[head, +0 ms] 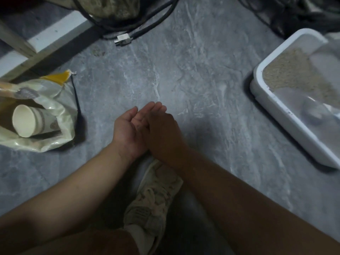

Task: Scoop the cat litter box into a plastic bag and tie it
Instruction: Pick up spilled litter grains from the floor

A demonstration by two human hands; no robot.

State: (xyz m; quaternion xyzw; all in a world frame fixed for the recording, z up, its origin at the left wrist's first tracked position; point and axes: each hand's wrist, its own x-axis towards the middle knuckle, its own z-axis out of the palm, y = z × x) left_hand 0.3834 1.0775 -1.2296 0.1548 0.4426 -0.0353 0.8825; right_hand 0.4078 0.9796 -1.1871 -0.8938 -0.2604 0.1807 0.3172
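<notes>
head view | left hand [128, 129] lying palm-up, fingers relaxed, right hand [162, 133] resting across it, neither holding anything | litter box [287, 115] sitting far right, plastic bag [55, 107] gaping far left with a paper cup [31, 122] inside | step: likely not yet scooping | next: reaching for a scoop, none clearly showing

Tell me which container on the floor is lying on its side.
The paper cup, lying inside the open plastic bag at left, mouth facing sideways. The white litter box at right sits flat, open side up.
</notes>
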